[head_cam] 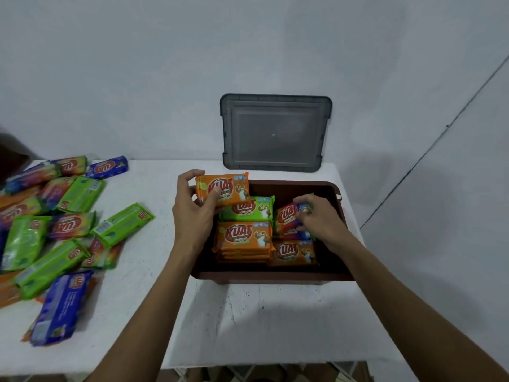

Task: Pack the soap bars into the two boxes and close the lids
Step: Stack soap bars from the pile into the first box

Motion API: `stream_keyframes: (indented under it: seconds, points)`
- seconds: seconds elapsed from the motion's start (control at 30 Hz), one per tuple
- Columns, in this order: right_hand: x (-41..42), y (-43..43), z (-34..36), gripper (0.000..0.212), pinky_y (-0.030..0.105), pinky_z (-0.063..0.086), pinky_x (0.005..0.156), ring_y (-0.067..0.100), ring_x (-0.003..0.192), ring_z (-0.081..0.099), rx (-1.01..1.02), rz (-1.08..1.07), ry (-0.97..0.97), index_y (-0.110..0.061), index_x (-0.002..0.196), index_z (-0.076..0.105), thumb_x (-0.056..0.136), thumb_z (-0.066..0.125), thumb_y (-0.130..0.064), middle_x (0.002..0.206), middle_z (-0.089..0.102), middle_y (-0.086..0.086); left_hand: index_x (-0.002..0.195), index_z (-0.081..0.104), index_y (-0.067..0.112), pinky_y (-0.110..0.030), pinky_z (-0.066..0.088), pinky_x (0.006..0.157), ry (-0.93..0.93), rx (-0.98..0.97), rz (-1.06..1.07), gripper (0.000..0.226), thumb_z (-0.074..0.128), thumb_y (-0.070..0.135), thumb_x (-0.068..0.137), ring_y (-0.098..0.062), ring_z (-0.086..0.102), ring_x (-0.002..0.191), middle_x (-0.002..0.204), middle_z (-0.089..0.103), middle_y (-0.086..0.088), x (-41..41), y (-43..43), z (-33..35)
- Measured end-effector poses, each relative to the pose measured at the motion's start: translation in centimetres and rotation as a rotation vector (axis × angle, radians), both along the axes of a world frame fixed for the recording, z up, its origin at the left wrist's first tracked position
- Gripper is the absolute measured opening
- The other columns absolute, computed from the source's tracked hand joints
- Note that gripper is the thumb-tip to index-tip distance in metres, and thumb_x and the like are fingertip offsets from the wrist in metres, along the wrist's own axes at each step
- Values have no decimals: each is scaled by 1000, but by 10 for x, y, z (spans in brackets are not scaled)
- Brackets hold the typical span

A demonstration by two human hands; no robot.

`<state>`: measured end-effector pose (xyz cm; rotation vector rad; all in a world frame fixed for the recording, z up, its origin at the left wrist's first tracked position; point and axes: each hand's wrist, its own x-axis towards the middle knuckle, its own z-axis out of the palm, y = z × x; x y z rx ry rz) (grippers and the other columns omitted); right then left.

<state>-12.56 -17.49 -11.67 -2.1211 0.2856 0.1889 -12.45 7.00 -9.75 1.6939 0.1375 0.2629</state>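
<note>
A brown box (275,275) stands open on the white table (248,312), with several wrapped soap bars stacked inside. My left hand (192,213) grips an orange soap bar (230,188) above the box's far left corner. My right hand (322,219) reaches into the box and holds a rainbow-coloured bar (285,219) on the right stack. A green bar (248,212) and an orange stack (242,238) lie in the left half of the box, another orange bar (293,253) at the front right. The grey lid (275,132) leans against the wall behind the box.
A loose pile of green, blue, orange and rainbow soap bars (55,224) covers the table's left side. A blue bar (62,307) lies near the front left edge. The wall is close behind the table. Only one box is in view.
</note>
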Motion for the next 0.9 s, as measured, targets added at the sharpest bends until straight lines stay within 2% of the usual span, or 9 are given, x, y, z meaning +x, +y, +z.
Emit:
stream_keyframes:
  seconds: [0.07, 0.17, 0.33, 0.43, 0.53, 0.6, 0.7, 0.8, 0.9]
  points:
    - [0, 1, -5, 29, 38, 60, 79, 20, 110, 57, -16, -12, 48, -24, 120, 55, 96, 56, -8, 129, 52, 5, 120, 45, 40, -43, 61, 77, 9, 30, -13, 36, 65, 30, 92, -13, 69, 93, 107, 63, 4, 2, -1, 0]
    - [-2, 2, -8, 22, 26, 55, 65, 19, 101, 57, -181, 16, 45, -21, 114, 53, 96, 54, -7, 123, 55, 10, 121, 45, 39, -44, 61, 77, 13, 18, -18, 36, 65, 31, 91, -15, 69, 94, 110, 63, 0, 2, 0, 0]
    - [-3, 12, -9, 30, 38, 58, 79, 28, 103, 61, -430, 97, 88, -15, 122, 53, 94, 56, -5, 119, 58, 14, 122, 45, 38, -42, 61, 77, 16, 26, -34, 38, 66, 31, 91, -14, 69, 93, 110, 63, 3, 3, 0, 0]
    - [-4, 15, -8, 32, 38, 56, 81, 31, 102, 63, -583, 139, 102, -14, 124, 53, 93, 57, -7, 117, 60, 15, 122, 45, 38, -43, 61, 77, 15, 30, -44, 38, 65, 32, 91, -16, 69, 94, 111, 63, 1, 2, 1, -1]
    - [-8, 18, -8, 31, 38, 53, 77, 32, 99, 62, -725, 145, 13, -10, 123, 52, 93, 57, -11, 115, 59, 17, 121, 45, 39, -42, 61, 77, 9, 51, -57, 37, 66, 32, 91, -16, 69, 92, 111, 63, 2, 2, 2, -1]
    - [-9, 18, -5, 30, 34, 48, 71, 29, 96, 60, -780, 93, -155, -11, 124, 53, 95, 54, -16, 112, 59, 15, 121, 45, 39, -41, 61, 77, 7, 62, -69, 37, 66, 32, 91, -15, 70, 92, 110, 64, 3, 1, 1, 0]
    - [-6, 22, 7, 27, 22, 45, 71, 14, 92, 60, -584, 16, -417, -16, 124, 57, 98, 49, -20, 109, 64, 4, 120, 47, 37, -42, 61, 76, 10, 48, -102, 38, 67, 33, 89, -17, 70, 92, 109, 66, 0, 0, 2, 2]
    - [-6, 32, 29, 30, 7, 48, 71, -1, 93, 62, -97, 58, -376, -24, 128, 55, 98, 54, -23, 107, 66, -7, 120, 49, 34, -44, 61, 75, 30, 6, -145, 38, 69, 33, 87, -19, 71, 92, 110, 68, -2, -1, 1, 6]
    - [-11, 45, 44, 37, 21, 57, 76, 7, 98, 69, 349, 161, -237, -30, 131, 50, 96, 60, -24, 112, 69, -3, 118, 49, 33, -43, 61, 75, 48, -32, -179, 37, 69, 32, 87, -21, 71, 93, 113, 68, -3, -2, -1, 9]
